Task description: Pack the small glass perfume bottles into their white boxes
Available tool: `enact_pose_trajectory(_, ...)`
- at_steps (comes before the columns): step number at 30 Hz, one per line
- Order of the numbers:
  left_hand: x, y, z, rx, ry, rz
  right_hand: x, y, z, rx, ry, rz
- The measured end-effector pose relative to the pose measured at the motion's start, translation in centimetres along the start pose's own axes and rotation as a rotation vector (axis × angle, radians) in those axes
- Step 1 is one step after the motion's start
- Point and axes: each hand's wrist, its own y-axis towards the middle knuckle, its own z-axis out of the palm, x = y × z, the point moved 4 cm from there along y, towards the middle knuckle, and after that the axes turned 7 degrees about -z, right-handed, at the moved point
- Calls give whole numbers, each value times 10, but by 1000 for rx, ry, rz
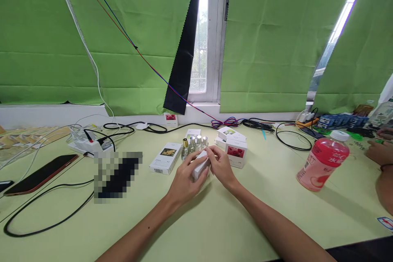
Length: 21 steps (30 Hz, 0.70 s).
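Near the middle of the table, my left hand (186, 178) is wrapped round a small white box (201, 165). My right hand (221, 166) pinches the upper right end of the same box. Just behind my hands stand several small glass bottles (193, 145), the leftmost with a gold cap. A flat white box with a yellow flower picture (166, 158) lies to their left. On the right, close to my right hand, is a white box with a red picture (236, 152), with more white boxes (229, 134) behind it.
A pink drink bottle (322, 161) stands at the right, near another person's hand (379, 152). Black cables (288, 143) run along the back. At the left are a power strip (90, 145), a phone (41, 174) and a blurred dark object (119, 178). Green curtains (276, 41) hang behind.
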Motion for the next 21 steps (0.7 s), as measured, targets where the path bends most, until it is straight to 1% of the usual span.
enact_pose_trajectory(6, 0, 2, -3, -21, 30, 1, 6, -2, 0, 12, -55, -81)
enact_pose_trajectory(12, 1, 1, -6, -12, 45, 1, 10, -4, -1, 4, -190, -99)
enact_pose_trajectory(18, 4, 2, -5, 61, -1, -88, 13, -4, -3, -19, -283, -152)
enact_pose_trajectory(21, 5, 3, -4, 92, -25, -122, 17, -3, -5, -24, -318, -207)
